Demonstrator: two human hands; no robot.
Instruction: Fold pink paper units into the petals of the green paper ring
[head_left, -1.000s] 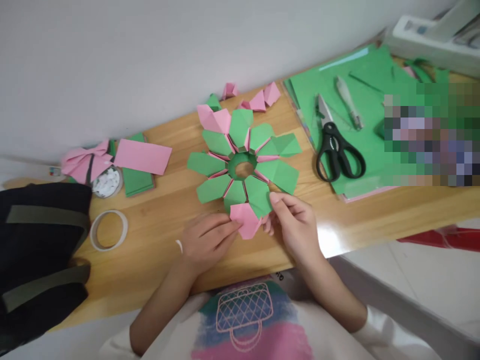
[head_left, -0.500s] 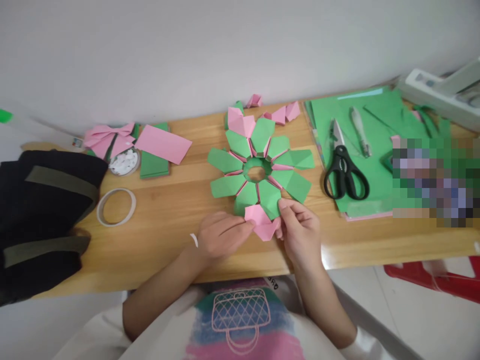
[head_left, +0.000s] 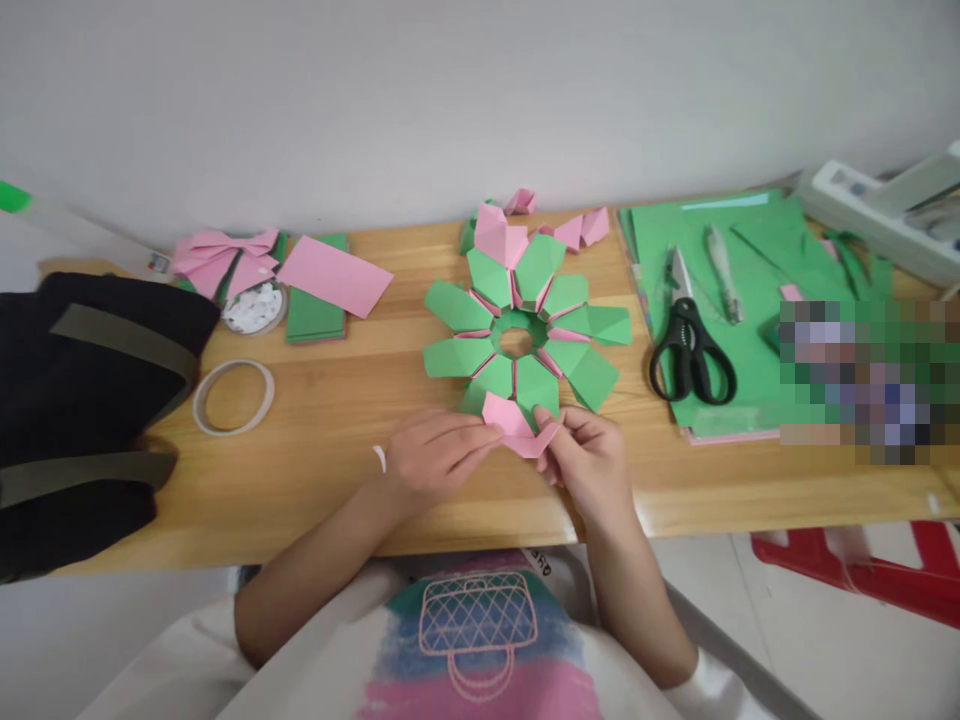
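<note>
A ring of folded green paper petals (head_left: 597,324) with pink edges between them lies on the wooden table around an open centre. One folded pink piece (head_left: 498,238) sits at its far side. At the near side, my left hand (head_left: 431,460) pinches the left edge of another folded pink piece (head_left: 511,422). My right hand (head_left: 589,458) grips that piece's right part, thumb on top beside a green petal and the other fingers partly hidden beneath.
Black-handled scissors (head_left: 691,350) and a clear-handled tool (head_left: 721,270) lie on green sheets (head_left: 757,250) at the right. Left are a tape roll (head_left: 234,398), a dish of white bits (head_left: 253,308), a pink rectangle (head_left: 337,275) and a black bag (head_left: 90,380).
The near pink piece's right part now stands folded up, where it lay flatter before. My right hand has moved left, its thumb now against the pink piece. The view has shifted slightly.
</note>
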